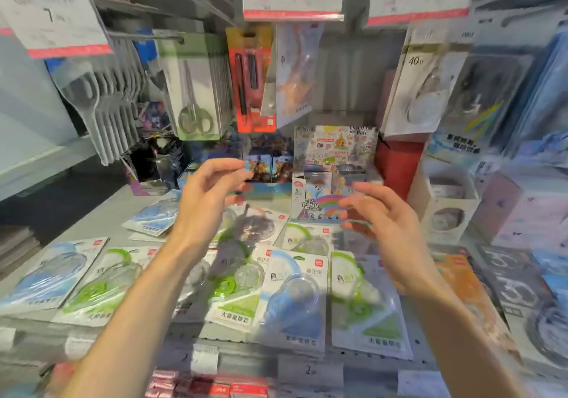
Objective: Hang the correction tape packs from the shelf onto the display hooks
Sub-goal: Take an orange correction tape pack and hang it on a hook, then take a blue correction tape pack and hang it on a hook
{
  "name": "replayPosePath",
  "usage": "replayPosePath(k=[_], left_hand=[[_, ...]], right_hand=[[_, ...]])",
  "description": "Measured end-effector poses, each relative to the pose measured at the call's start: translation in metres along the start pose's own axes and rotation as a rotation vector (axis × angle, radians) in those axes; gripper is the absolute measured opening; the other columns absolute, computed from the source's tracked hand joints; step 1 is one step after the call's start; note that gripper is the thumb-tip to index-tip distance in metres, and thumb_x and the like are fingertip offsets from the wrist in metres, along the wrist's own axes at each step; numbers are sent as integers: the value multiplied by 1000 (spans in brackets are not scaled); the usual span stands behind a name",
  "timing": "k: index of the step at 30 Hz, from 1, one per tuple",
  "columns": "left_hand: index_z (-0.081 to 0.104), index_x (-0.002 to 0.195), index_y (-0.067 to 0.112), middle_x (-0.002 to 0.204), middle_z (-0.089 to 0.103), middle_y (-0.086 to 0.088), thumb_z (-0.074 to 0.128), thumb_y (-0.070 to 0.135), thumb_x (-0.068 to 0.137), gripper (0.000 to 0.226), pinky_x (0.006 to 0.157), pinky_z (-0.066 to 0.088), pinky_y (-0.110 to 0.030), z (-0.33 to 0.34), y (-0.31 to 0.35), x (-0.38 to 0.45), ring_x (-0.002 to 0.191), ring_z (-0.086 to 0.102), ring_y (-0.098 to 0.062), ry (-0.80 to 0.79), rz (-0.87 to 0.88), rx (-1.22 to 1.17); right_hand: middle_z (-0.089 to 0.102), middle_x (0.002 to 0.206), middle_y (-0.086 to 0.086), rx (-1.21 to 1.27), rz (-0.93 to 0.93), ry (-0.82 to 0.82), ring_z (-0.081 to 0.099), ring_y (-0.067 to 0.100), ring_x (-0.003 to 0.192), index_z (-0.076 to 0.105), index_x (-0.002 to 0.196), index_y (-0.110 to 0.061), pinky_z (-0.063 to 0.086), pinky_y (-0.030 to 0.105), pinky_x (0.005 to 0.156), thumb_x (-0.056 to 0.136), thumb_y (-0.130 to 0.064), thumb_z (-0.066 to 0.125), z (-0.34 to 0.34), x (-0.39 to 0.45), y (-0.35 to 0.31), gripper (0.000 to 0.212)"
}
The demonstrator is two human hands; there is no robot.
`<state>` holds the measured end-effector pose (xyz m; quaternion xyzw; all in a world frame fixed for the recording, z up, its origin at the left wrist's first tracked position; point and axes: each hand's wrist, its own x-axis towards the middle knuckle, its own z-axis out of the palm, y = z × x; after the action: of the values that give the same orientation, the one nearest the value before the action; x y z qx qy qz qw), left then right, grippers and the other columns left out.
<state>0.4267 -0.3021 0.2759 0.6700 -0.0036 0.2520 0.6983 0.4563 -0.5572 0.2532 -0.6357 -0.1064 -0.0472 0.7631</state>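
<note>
Reaching over the shelf (101, 228), both hands hovered above the loose packs (292, 299) and held nothing. The left hand (206, 195) had its fingers loosely curled with thumb and forefinger apart; the right hand (384, 222) had its fingers spread and relaxed. The frame was blurred by motion, so finer finger detail could not be told.

The packs lay flat and overlapping across the shelf front, blue and green ones mixed, with one green pack (365, 302) just beside a blue one under the right wrist. None was on a hook yet, by the look of it.

To do the pickup well, I judged it best to take one pack by its card top, near the hang hole, so the hole stayed free for the hook (147, 36). Lifting a top-lying pack first would avoid dragging its neighbours.

Behind the hands stood an open display box (335, 152) holding small upright cartons, and a darker box (267, 167) beside it with card packs. Scissors (193, 90) hung in cards above.
</note>
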Motion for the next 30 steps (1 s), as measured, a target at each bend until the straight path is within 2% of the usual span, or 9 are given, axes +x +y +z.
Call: replayPosePath(k=[3,7,10,13,15,19,24,28,30], left_hand=[[78,88,27,88,80,-3,69,19,85,12,73,58,-25,-18,-14,-32,78,74,-17,21,-35,-81],[79,85,24,80,78,-4,66,13,88,18,67,58,-23,-51,-39,-58,70,73,-17,80,-56,-135],[79,84,24,77,77,-3,66,12,88,18,61,56,-20,-84,-54,-65,65,72,-14,109,-97,-193],[80,85,26,79,77,2,71,19,83,11,63,58,-20,-125,-63,-58,69,72,-11,45,-161,-242],[80,86,25,80,78,1,73,25,78,11,65,57,-20,-155,-67,-47,72,73,-13,21,-160,-214],[80,83,30,79,78,-1,71,33,76,12,69,55,-27,-210,-66,-20,72,73,-16,0,-147,-112],[78,82,26,79,78,-2,64,16,88,18,66,57,-20,-270,-65,4,71,73,-14,-10,-134,-109],[78,84,27,84,79,-2,65,15,94,20,69,58,-20,-311,-69,17,75,74,-15,-35,-118,-28],[77,89,26,87,79,-3,67,23,91,11,73,59,-21,-331,-75,23,80,75,-16,-53,-123,47]], right_hand=[[78,76,3,4,96,32,72,16,68,67,111,-7,60,25,66,99,-2,61,5,-29,24,14],[75,81,11,-11,168,49,69,23,75,68,112,-5,60,27,69,99,-4,62,18,-60,47,15],[76,80,10,-44,140,81,72,17,72,67,114,1,61,24,67,97,-1,61,40,-73,59,18],[76,75,8,-4,94,152,71,15,65,69,108,-3,61,23,67,88,-8,68,76,-82,67,20],[76,73,7,18,65,196,69,14,60,70,102,-7,60,22,65,91,-5,66,105,-85,72,12],[76,70,4,50,61,250,68,13,58,70,97,-7,59,22,62,95,2,61,169,-87,82,13],[75,69,2,-71,42,247,68,12,62,72,89,-13,56,18,65,95,-2,65,228,-88,91,15],[77,76,0,-117,65,182,72,12,71,77,88,-20,60,21,70,96,-9,68,261,-83,95,16],[76,79,2,-147,78,125,72,15,76,78,86,-24,63,26,77,96,-11,69,276,-77,98,19]])
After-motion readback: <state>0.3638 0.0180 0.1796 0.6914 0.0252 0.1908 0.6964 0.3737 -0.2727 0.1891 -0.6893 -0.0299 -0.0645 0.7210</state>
